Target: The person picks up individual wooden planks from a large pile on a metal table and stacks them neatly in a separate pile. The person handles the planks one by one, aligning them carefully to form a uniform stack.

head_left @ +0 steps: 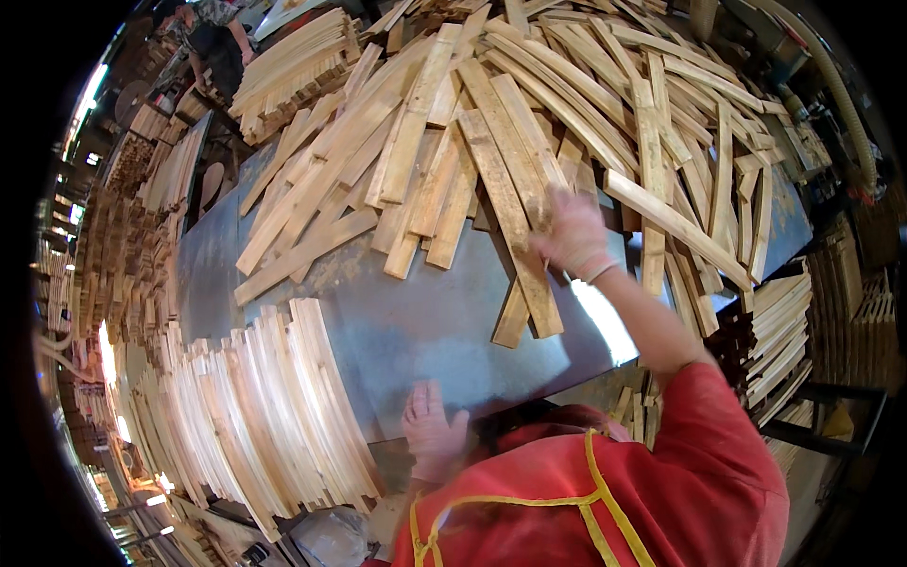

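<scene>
Over wooden slats (509,222), right hand (576,235).

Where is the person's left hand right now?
In the head view, the left hand is at lower middle, slightly left, over the table, between the neat row of boards and the red shirt.

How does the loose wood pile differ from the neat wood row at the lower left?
The pile lies crisscross at many angles, while the row is packed side by side, nearly parallel. The pile spreads over the far part of the table; the row is more compact, at the near left. The right hand is at the pile; neither hand is on the row. Both are long, pale wooden lengths.
</scene>
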`<act>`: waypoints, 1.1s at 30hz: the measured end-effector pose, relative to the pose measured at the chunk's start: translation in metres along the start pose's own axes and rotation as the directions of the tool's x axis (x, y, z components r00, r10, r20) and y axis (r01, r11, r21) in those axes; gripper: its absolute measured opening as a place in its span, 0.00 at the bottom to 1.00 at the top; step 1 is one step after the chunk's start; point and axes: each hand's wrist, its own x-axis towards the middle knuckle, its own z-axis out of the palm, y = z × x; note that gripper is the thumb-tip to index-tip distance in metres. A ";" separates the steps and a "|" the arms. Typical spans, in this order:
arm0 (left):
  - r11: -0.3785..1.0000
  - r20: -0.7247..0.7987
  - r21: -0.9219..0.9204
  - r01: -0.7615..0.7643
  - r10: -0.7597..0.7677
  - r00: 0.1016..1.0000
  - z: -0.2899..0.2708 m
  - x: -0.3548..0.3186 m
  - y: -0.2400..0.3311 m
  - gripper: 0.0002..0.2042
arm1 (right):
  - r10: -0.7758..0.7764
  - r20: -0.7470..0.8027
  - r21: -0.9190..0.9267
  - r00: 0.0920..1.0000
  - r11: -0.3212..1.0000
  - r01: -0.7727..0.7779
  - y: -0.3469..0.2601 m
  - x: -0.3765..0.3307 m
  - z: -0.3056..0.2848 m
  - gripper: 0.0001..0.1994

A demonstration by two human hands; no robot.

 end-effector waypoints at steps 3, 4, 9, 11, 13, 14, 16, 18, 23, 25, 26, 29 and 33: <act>1.000 0.040 0.017 0.020 -0.020 0.999 -0.003 -0.006 0.005 0.44 | -0.092 0.119 -0.061 0.989 0.993 0.100 -0.056 -0.059 0.027 0.45; 1.000 0.053 0.005 0.025 -0.025 0.998 -0.006 -0.008 0.007 0.44 | -0.022 0.023 0.037 0.999 0.999 0.021 -0.055 -0.073 0.052 0.44; 0.996 0.051 -0.086 -0.023 0.027 0.998 -0.018 -0.009 -0.001 0.42 | 0.349 0.280 0.352 0.894 0.829 -0.434 -0.051 -0.150 0.078 0.48; 0.989 0.014 -0.132 -0.070 0.072 0.997 -0.020 -0.004 -0.009 0.41 | 0.329 0.355 0.494 0.875 0.729 -0.474 -0.070 -0.178 0.066 0.50; 0.921 -0.036 -0.387 -0.044 0.033 0.999 -0.014 0.003 -0.016 0.37 | 0.168 0.507 0.706 0.845 0.482 -0.519 -0.117 -0.211 0.038 0.46; 0.863 -0.054 -0.504 -0.032 0.006 0.999 -0.009 0.009 -0.021 0.36 | 0.083 0.523 0.716 0.848 0.497 -0.490 -0.142 -0.229 0.032 0.47; 0.518 0.228 -0.817 0.253 -0.113 0.967 -0.002 0.024 -0.038 0.33 | -0.211 0.607 0.707 0.766 0.585 -0.399 -0.190 -0.245 0.010 0.43; 0.037 0.462 -0.881 0.472 -0.142 0.875 0.011 0.042 -0.064 0.26 | -0.447 0.598 0.751 0.665 0.603 -0.269 -0.206 -0.256 -0.002 0.39; 0.694 0.132 -0.645 0.319 -0.309 0.942 -0.023 -0.004 -0.085 0.25 | -0.196 0.493 0.566 0.847 0.812 -0.142 -0.133 -0.249 0.022 0.34; 0.964 -0.087 -0.135 0.228 -0.241 0.967 -0.029 -0.039 -0.100 0.30 | 0.187 0.368 0.542 0.911 0.753 -0.374 -0.073 -0.222 0.006 0.40; 0.973 -0.112 -0.034 0.228 -0.230 0.967 -0.034 -0.051 -0.106 0.33 | 0.201 0.107 0.519 0.974 0.824 -0.228 -0.017 -0.209 0.022 0.42; 0.912 -0.175 0.225 0.343 -0.308 0.935 -0.033 -0.087 -0.130 0.39 | 0.341 -0.038 0.209 0.939 0.922 -0.326 0.067 -0.147 -0.033 0.41; 0.823 -0.198 0.310 0.476 -0.434 0.879 -0.034 -0.074 -0.134 0.43 | 0.385 -0.117 -0.231 0.915 0.886 -0.403 0.162 -0.102 -0.051 0.40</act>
